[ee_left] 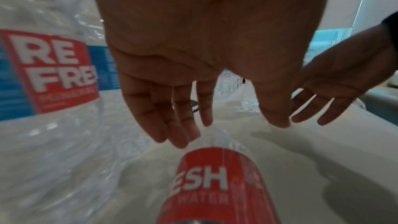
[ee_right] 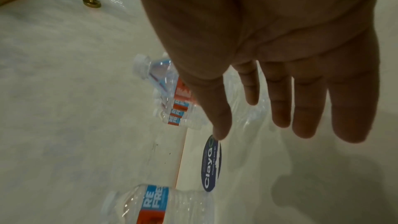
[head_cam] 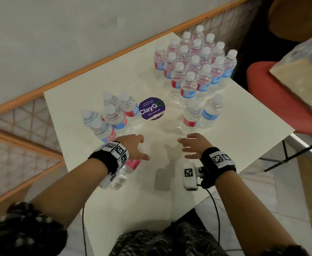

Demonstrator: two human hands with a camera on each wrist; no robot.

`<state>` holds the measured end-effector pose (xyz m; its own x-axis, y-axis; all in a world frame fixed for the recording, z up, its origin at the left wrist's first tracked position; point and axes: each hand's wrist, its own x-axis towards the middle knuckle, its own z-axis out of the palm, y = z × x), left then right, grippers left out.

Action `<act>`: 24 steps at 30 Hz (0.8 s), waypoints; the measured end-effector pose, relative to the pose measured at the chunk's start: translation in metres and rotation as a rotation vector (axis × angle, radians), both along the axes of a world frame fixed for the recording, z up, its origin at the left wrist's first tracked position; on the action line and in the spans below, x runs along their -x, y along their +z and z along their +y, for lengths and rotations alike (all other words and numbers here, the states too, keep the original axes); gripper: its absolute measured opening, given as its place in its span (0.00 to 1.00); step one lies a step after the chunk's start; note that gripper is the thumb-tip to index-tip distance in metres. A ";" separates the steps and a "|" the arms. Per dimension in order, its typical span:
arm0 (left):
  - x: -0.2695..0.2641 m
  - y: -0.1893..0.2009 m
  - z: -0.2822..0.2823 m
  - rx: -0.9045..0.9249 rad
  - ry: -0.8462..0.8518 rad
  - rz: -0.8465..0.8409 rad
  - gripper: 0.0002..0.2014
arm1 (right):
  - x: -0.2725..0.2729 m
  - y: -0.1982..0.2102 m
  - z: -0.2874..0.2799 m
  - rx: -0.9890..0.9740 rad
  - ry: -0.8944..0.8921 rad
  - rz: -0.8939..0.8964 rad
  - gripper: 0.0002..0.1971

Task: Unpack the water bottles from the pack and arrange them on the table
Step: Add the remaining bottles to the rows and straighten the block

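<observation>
Most of the job looks done: a big upright cluster of bottles [head_cam: 195, 65] fills the table's [head_cam: 244, 126] far corner, with a group of four [head_cam: 112, 115] left and a pair [head_cam: 201, 113] right of the purple ClayGo sticker [head_cam: 152, 108]. One lying bottle [head_cam: 127, 170] waits under the left hand [head_cam: 134, 148], fingers spread, gripping nothing; the right hand [head_cam: 194, 145] hovers slack and empty, and the plastic pack [head_cam: 303, 71] sits on the red chair [head_cam: 273, 100].

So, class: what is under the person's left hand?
A water bottle, red label showing. The left hand and wrist gear hide part of it; its cap and whether it stands or tilts cannot be seen.
</observation>
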<state>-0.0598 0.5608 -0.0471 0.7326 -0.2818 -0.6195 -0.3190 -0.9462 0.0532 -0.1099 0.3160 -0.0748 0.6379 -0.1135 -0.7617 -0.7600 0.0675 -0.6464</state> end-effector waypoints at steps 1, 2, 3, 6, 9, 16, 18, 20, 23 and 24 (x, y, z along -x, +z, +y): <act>0.004 -0.002 0.004 -0.049 -0.020 0.001 0.42 | 0.000 -0.001 0.006 -0.005 -0.028 -0.013 0.34; 0.008 -0.006 0.007 -0.094 -0.033 0.005 0.43 | 0.001 -0.002 0.011 0.001 -0.061 -0.030 0.34; 0.011 -0.010 0.010 -0.120 -0.032 0.012 0.43 | 0.001 -0.002 0.014 0.008 -0.097 -0.046 0.35; 0.017 -0.020 0.010 -0.098 0.006 0.027 0.40 | -0.002 -0.007 0.015 0.016 -0.201 -0.059 0.35; 0.015 -0.018 -0.003 0.021 0.050 0.024 0.38 | -0.008 -0.009 0.007 0.054 -0.300 -0.040 0.34; 0.003 -0.016 -0.070 0.707 0.345 -0.106 0.35 | -0.011 -0.015 -0.031 -0.062 -0.504 -0.095 0.33; 0.000 -0.016 -0.087 0.929 0.426 -0.089 0.35 | -0.011 -0.016 -0.044 -0.059 -0.515 -0.118 0.36; -0.003 -0.014 -0.103 1.055 0.444 -0.093 0.34 | -0.012 -0.017 -0.057 -0.042 -0.476 -0.144 0.36; -0.008 -0.015 -0.120 1.148 0.448 -0.087 0.36 | -0.018 -0.026 -0.068 -0.014 -0.393 -0.199 0.39; -0.009 -0.017 -0.123 1.162 0.463 -0.079 0.37 | -0.021 -0.029 -0.070 0.013 -0.358 -0.227 0.41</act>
